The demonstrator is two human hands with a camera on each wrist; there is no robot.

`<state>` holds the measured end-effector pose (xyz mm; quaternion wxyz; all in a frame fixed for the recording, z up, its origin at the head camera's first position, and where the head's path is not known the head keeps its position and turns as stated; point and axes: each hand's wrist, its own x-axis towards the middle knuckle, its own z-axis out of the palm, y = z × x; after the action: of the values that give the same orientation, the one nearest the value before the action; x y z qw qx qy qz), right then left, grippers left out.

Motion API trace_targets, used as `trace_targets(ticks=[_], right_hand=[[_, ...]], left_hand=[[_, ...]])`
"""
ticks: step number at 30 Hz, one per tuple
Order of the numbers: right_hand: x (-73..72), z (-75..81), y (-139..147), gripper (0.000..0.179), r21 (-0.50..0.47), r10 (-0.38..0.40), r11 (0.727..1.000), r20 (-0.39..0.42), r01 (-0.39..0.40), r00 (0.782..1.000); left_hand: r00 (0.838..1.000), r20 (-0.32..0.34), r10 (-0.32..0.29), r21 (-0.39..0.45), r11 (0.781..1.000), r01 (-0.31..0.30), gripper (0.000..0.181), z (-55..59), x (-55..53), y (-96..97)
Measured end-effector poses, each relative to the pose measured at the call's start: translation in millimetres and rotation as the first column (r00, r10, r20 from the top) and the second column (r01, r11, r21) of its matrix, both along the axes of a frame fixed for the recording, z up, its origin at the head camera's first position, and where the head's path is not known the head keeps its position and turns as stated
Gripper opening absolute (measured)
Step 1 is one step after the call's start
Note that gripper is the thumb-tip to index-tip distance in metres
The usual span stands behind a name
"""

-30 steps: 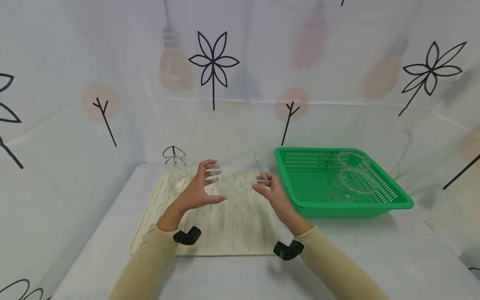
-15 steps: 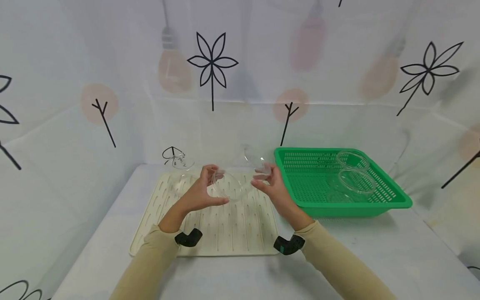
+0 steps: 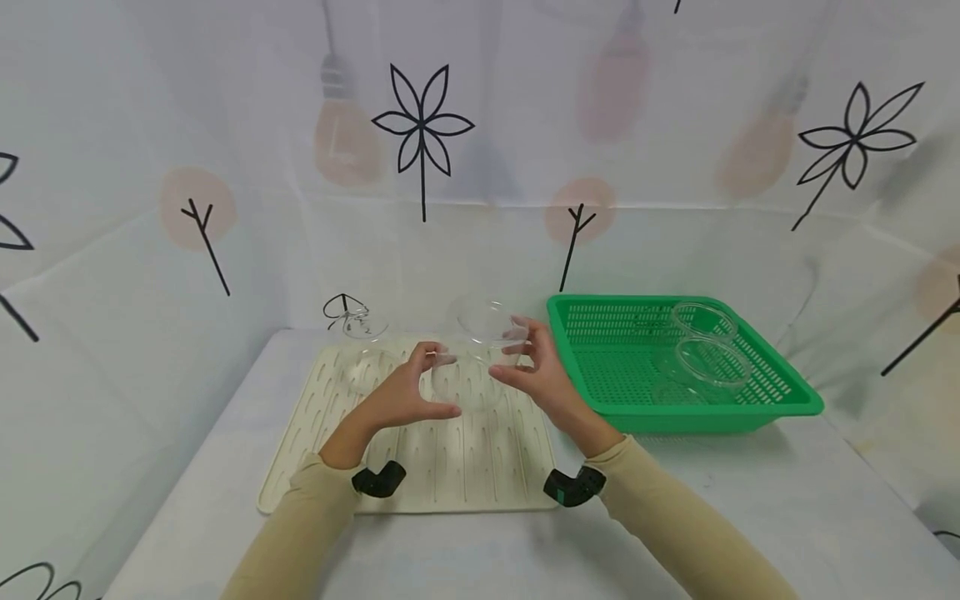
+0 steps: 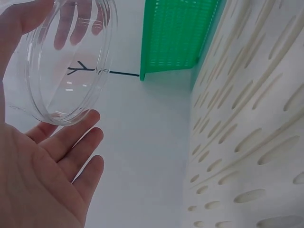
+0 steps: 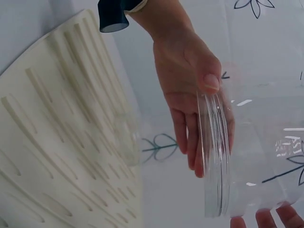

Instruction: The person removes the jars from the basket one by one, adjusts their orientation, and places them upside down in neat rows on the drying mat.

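Between my two hands is a clear, see-through jar [image 3: 474, 343], tilted, with edges that are hard to make out. My left hand [image 3: 405, 392] holds its lower end, thumb below and fingers above. Higher up, my right hand [image 3: 542, 373] grips the other end with bent fingers. In the left wrist view, the jar's round rim [image 4: 71, 116] lies near the left thumb, and the other hand's fingers [image 4: 80, 23] show through it. In the right wrist view, a ridged rim [image 5: 216, 156] sits against the left hand, and right fingertips [image 5: 266, 218] touch the body.
Under the hands lies a cream ridged drying mat [image 3: 420, 487] on a white table [image 3: 480, 567]. Another clear jar [image 3: 367, 371] stands at the mat's far left. At right, a green mesh basket [image 3: 697, 411] contains clear round jars [image 3: 716, 367]. A patterned curtain [image 3: 510, 167] rises behind.
The held jar has turned from lying sideways to more upright, its right end swinging left and its left end dropping. My hands have come slightly closer together.
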<state>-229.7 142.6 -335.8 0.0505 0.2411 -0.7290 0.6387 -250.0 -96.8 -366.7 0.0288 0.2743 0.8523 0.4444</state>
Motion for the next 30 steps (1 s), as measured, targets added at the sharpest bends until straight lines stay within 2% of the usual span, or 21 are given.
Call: trace_targets(ticks=[7, 19, 25, 30], right_hand=[[-2.8, 1.1, -2.0, 0.082, 0.042, -0.003, 0.999, -0.025, 0.004, 1.000], [-4.6, 5.0, -3.7, 0.081, 0.040, -0.034, 0.999, -0.006, 0.034, 0.999], [-9.6, 4.6, -4.4, 0.081, 0.043, -0.057, 0.997, -0.001, 0.057, 0.998], [-13.9, 4.8, -3.9, 0.081, 0.060, -0.085, 0.995, 0.008, 0.084, 0.996]], left_hand=[[1.000, -0.014, -0.009, -0.013, 1.000, 0.009, 0.088, 0.6, 0.6, 0.1], [0.998, -0.004, 0.056, -0.050, 0.997, -0.056, 0.090, -0.1, 3.0, -3.8], [0.996, -0.061, 0.065, -0.052, 0.996, -0.068, 0.087, -2.8, 5.2, -12.2], [0.993, -0.083, 0.090, -0.061, 0.994, -0.095, 0.084, -5.3, 6.9, -21.8]])
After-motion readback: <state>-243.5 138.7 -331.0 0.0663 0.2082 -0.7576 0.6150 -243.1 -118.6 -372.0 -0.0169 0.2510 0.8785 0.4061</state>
